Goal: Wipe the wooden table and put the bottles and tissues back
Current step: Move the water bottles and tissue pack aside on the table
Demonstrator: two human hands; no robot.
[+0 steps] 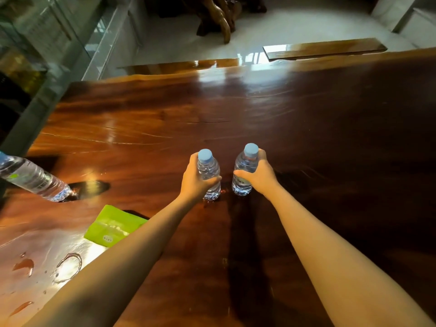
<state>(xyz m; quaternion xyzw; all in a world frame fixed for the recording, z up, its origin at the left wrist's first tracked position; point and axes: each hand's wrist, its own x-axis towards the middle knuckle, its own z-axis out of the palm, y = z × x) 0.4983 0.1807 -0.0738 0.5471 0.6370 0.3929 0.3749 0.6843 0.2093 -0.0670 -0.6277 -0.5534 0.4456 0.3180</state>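
Two bottles gripped upright on bench (pixel 306 114): left hand (pixel 193 179) wraps one (pixel 208 175), right hand (pixel 259 175) another (pixel 244 171). Likely repositioning; spills remain near tissues (pixel 113 226).

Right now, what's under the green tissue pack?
The green tissue pack lies flat on the wooden table. Its right corner is hidden by the left forearm. Whether water lies beneath it cannot be seen.

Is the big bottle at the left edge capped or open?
Cannot tell: the big bottle stands on the table, its top cut off by the frame.
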